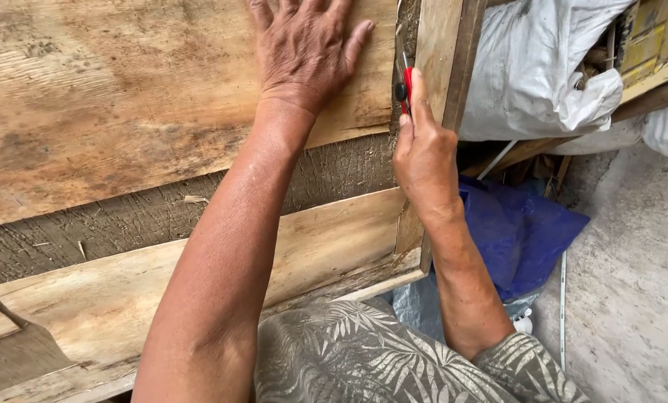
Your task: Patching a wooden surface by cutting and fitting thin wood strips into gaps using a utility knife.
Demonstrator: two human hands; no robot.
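head view: left hand (304, 48) spread flat on plywood sheet (125, 97), right hand (423, 149) pinching red cutter (406, 82)

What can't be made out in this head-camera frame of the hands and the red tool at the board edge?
- Red tool: mostly hidden inside the right hand; its tip and kind are unclear.
- Left hand on the plywood sheet: fingertips cut off by the top edge.
- White sack: contents hidden.
- Blue sheet: partly behind the right forearm.
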